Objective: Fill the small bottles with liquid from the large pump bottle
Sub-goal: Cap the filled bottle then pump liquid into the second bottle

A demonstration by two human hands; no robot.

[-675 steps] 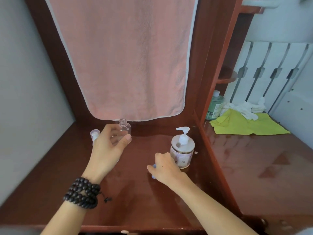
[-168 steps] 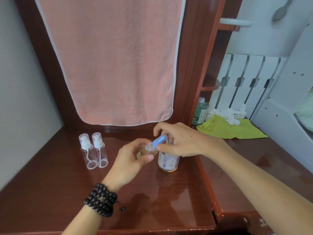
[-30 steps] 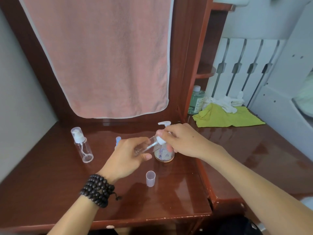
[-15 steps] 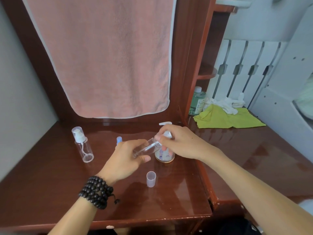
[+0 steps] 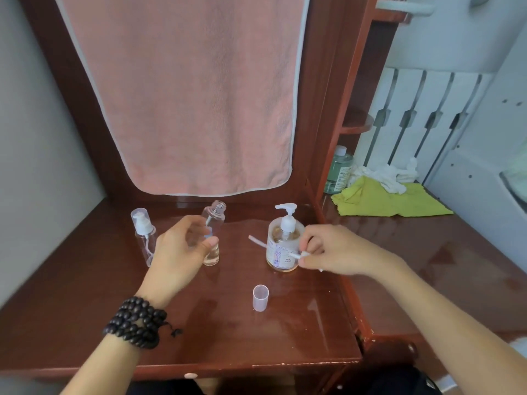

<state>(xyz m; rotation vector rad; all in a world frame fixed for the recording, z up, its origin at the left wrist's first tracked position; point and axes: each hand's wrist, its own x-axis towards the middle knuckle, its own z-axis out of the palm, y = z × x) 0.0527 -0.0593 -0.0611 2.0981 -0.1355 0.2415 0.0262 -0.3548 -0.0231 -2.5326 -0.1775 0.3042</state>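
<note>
My left hand grips an uncapped small clear bottle, held upright a little above the wooden desk. My right hand pinches that bottle's white pump top; its thin tube sticks out to the left across the front of the large pump bottle. The large bottle stands upright between my hands, with amber liquid low inside. A second small bottle, with pump and clear cap on, stands left of my left hand. A loose clear cap stands on the desk in front.
A pink towel hangs behind the desk. Right of a wooden divider, a lower surface holds a green bottle, a yellow-green cloth and a white rag. The desk's front edge runs near my forearms.
The pump top has come out of the small bottle: my right hand drew it off to the right, and my left hand swung the open bottle upright and to the left.
</note>
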